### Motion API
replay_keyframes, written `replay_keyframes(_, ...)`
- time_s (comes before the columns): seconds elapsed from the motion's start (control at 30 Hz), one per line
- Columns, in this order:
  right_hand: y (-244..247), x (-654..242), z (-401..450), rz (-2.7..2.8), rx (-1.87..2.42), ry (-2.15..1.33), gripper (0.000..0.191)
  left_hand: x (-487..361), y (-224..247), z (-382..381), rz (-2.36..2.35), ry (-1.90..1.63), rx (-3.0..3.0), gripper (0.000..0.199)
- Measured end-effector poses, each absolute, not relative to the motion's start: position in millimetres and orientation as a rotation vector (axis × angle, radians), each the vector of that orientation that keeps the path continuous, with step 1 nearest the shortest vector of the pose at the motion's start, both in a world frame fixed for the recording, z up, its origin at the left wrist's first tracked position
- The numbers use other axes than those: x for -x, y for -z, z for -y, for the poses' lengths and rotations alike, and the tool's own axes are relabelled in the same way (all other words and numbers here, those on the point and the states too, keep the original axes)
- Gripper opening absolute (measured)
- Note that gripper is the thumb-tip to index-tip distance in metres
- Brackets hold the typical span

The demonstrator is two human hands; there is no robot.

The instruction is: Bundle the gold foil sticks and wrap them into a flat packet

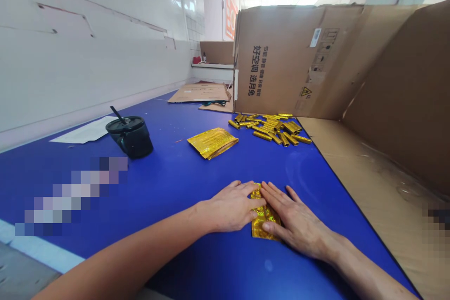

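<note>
A shiny gold foil sheet lies on the blue table between my hands. My left hand rests with its fingers spread on the left part of the foil. My right hand lies flat over the foil's right side, fingers stretched out and thumb on the foil. Beyond them sits a stack of flat gold foil pieces. Farther back, by the cardboard, is a pile of rolled gold tubes.
A dark lidded mug with a handle stands at the left, beside a white paper sheet. A large cardboard box stands behind the tubes and along the right. Flat cardboard lies at the table's far end.
</note>
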State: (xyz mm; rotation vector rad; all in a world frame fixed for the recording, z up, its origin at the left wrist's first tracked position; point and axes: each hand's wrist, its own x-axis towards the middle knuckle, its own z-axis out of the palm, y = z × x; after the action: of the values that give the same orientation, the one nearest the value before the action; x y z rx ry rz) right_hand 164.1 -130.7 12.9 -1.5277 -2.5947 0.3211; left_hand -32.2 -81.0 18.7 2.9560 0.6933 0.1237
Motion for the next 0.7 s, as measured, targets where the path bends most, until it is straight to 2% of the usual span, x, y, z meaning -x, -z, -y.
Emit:
replay_keyframes(0.13, -15, -174, 129, 2.576, 1.615, -0.363, 0.06, 34, -19, 79, -0.692, -0.132, -2.924, 0.034)
replay_keyframes(0.27, -18, -187, 129, 2.559, 1.682, -0.412, 0.057, 40, -26, 76, -0.696, -0.074, -2.782, 0.051)
replay_keyframes(0.5, -22, -189, 131, 2.578, 1.728, -0.431, 0.068, 47, -32, 74, -0.666, 0.038, -2.723, 0.056)
replay_keyframes(0.7, -26, -187, 135, 2.577, 1.759, -0.511, 0.087, 47, -34, 77, -0.66, 0.099, -2.72, 0.058)
